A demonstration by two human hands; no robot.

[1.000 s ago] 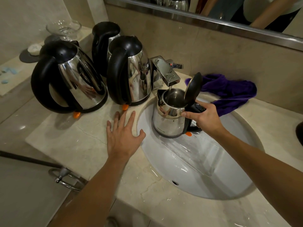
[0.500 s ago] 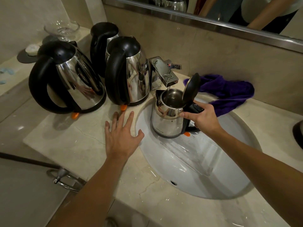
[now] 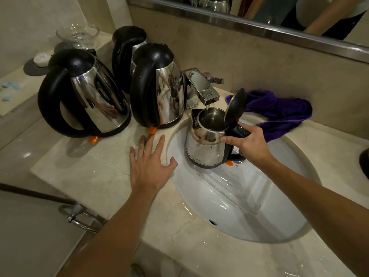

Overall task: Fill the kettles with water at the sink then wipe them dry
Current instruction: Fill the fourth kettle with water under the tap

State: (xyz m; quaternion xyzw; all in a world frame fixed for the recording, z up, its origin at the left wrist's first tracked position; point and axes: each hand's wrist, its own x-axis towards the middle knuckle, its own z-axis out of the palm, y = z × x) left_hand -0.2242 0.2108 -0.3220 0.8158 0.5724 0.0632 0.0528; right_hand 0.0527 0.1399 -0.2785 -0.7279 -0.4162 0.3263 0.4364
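A small steel kettle [image 3: 205, 144] with its black lid flipped up sits in the white sink [image 3: 249, 206], under the chrome tap [image 3: 201, 88]. A thin stream of water runs from the spout into it. My right hand [image 3: 249, 143] grips its black handle. My left hand [image 3: 149, 166] lies flat, fingers spread, on the marble counter [image 3: 83, 170] at the basin's left rim. Three larger steel kettles with black handles stand on the counter: one at the left [image 3: 87, 96], one beside the tap [image 3: 157, 88], one behind [image 3: 125, 52]. A purple cloth [image 3: 279, 112] lies behind the basin.
A glass bowl [image 3: 78, 35] and a small white object on a dark coaster [image 3: 41, 58] sit on the ledge at far left. A mirror [image 3: 259, 13] runs along the wall above. A chrome towel ring [image 3: 79, 216] hangs below the counter's front edge.
Almost nothing has moved. The kettle stays under the running tap in my right hand, and my left hand keeps its place on the counter.
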